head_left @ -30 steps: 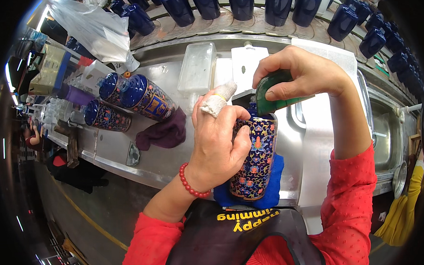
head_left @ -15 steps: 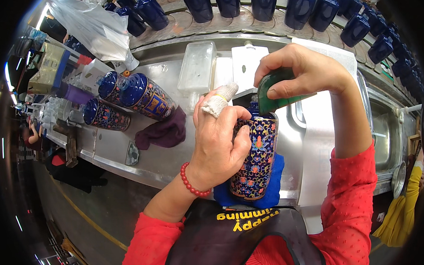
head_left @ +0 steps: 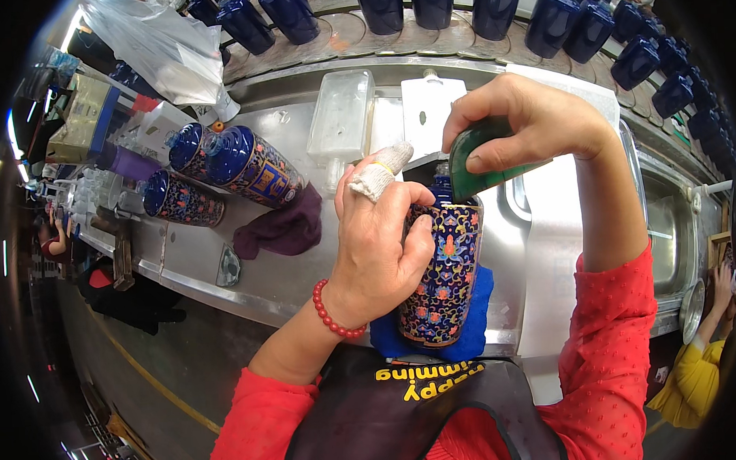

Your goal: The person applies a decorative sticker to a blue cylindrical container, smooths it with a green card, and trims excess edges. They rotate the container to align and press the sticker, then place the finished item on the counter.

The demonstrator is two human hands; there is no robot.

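A dark blue bottle with a colourful floral pattern point(head_left: 446, 268) lies on a blue cloth point(head_left: 477, 295), close in front of my body. My left hand point(head_left: 385, 246) steadies it, thumb and index finger curled at its upper left side. One finger of that hand wears a white cloth cover point(head_left: 374, 181) held by a yellow band. In my right hand point(head_left: 535, 131) is a dark green, curved-edged scraper point(head_left: 483, 165), pinched between thumb and fingers. Its lower edge is at the bottle's shoulder, by the neck; whether it touches is hard to tell.
Patterned bottles point(head_left: 256, 169) stand at the left beside a purple cloth point(head_left: 283, 225). Beyond my hands are a clear glass bottle point(head_left: 344, 117) and a white flat one point(head_left: 432, 106). Plain blue bottles point(head_left: 498, 6) ride a curved conveyor point(head_left: 345, 36). A yellow-sleeved person point(head_left: 697, 377) is at right.
The plain blue bottles on the conveyor have shifted to the right. At far right, the other person's hands have come up into view. My hands and the scraper have barely moved.
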